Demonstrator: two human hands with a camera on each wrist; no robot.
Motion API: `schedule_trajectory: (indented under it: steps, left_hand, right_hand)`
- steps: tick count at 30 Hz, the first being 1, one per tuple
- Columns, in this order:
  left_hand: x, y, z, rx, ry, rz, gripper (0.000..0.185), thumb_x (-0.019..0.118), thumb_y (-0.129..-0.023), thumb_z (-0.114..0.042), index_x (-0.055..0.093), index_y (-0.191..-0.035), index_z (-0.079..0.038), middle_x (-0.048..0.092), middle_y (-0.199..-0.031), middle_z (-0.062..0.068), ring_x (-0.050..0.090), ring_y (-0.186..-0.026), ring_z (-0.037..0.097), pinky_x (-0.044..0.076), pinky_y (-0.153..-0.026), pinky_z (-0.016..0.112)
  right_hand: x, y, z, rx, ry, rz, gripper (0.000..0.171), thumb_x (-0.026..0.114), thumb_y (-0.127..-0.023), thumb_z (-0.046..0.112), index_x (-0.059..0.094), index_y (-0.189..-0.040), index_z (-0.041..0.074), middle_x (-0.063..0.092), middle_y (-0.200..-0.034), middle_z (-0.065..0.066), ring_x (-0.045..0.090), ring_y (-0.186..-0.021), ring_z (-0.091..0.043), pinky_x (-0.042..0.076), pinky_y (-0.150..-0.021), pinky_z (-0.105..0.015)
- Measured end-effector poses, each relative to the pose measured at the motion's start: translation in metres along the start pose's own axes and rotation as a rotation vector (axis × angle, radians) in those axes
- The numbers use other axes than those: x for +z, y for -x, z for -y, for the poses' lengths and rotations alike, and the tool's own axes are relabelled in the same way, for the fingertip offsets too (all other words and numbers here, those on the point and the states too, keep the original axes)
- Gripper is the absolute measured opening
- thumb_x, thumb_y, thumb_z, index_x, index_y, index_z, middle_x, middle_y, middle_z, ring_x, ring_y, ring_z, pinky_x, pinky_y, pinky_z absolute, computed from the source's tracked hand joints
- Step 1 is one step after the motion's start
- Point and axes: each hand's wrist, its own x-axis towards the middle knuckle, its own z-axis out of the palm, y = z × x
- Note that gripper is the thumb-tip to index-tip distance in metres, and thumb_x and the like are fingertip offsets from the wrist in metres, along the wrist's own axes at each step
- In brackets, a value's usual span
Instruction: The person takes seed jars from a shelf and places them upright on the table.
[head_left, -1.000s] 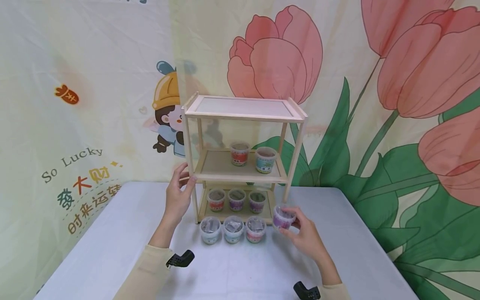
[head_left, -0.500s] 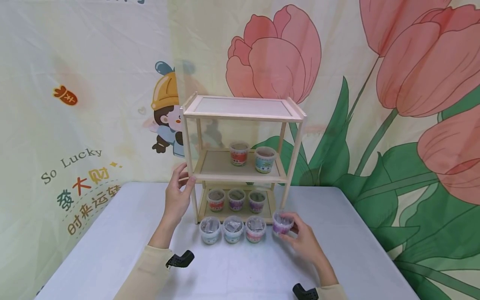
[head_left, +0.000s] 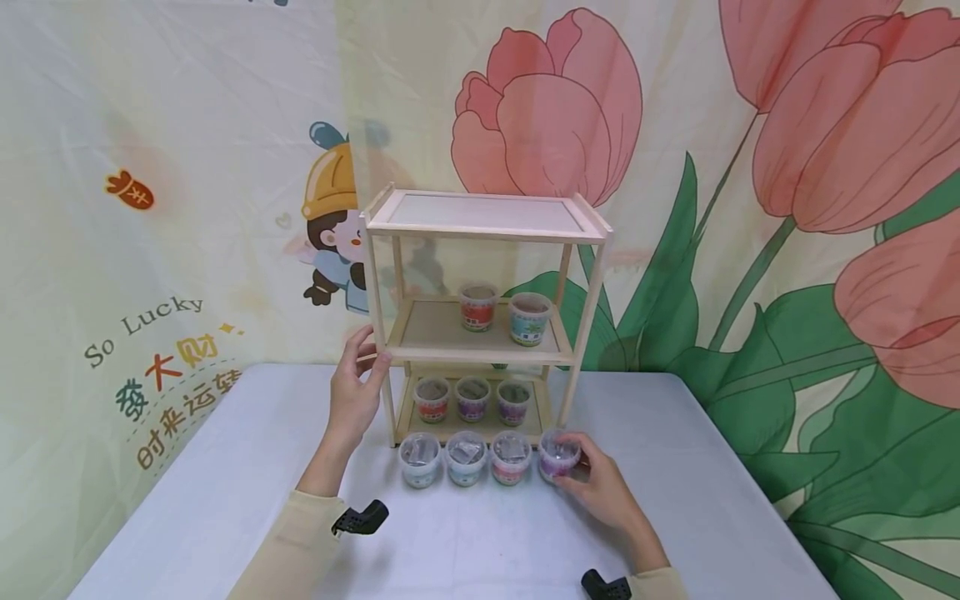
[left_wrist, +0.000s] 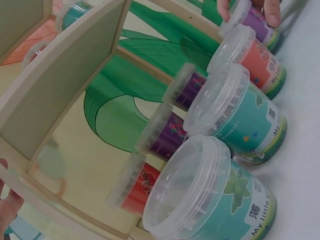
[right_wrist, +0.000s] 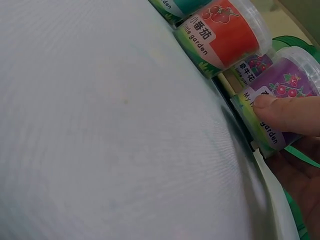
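Observation:
My right hand (head_left: 606, 485) grips a small plastic tub with a purple label (right_wrist: 287, 82), thumb across the label and fingers round the far side. This tub is at the right end of the front row, close to the tabletop. Beside it stand a lidded tub with a red label (head_left: 511, 458) and two with teal labels, one teal tub (left_wrist: 245, 200) large in the left wrist view. At the left side of a three-tier wooden shelf, my left hand (head_left: 354, 400) holds the post near the middle tier, thumb in front.
On the lowest tier (head_left: 408, 421) stand one red tub (head_left: 432, 402) and two purple tubs (head_left: 473, 400). A red tub (head_left: 478, 308) and a teal tub (head_left: 529, 320) occupy the middle tier. A printed cloth (head_left: 675, 100) hangs behind the table (head_left: 480, 546).
My right hand has brought the purple tub down and slightly left, toward the red-labelled tub in the front row. The left hand stays at the shelf post.

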Motion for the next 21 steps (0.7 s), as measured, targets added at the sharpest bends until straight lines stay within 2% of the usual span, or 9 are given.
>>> schedule_trajectory:
  steps: [7, 21]
  left_hand:
    - [0.0001, 0.0002, 0.0023, -0.003, -0.017, -0.01, 0.053, 0.062, -0.11, -0.025, 0.044, -0.16, -0.025, 0.057, -0.138, 0.015, 0.057, -0.127, 0.031, 0.049, -0.102, 0.051]
    - [0.0005, -0.0017, 0.0026, 0.012, -0.015, -0.018, 0.053, 0.063, -0.109, -0.026, 0.045, -0.159, -0.026, 0.058, -0.137, 0.016, 0.058, -0.126, 0.032, 0.049, -0.101, 0.053]
  right_hand:
    - [0.0043, -0.0001, -0.0034, 0.047, -0.022, 0.012, 0.064, 0.085, -0.084, -0.008, 0.06, -0.135, 0.023, 0.062, -0.144, -0.01, 0.059, -0.137, -0.034, 0.052, -0.108, -0.04]
    - [0.0058, 0.0002, -0.0059, 0.064, -0.095, 0.033, 0.065, 0.083, -0.084, -0.012, 0.058, -0.134, 0.02, 0.058, -0.149, -0.013, 0.054, -0.143, -0.036, 0.049, -0.112, -0.04]
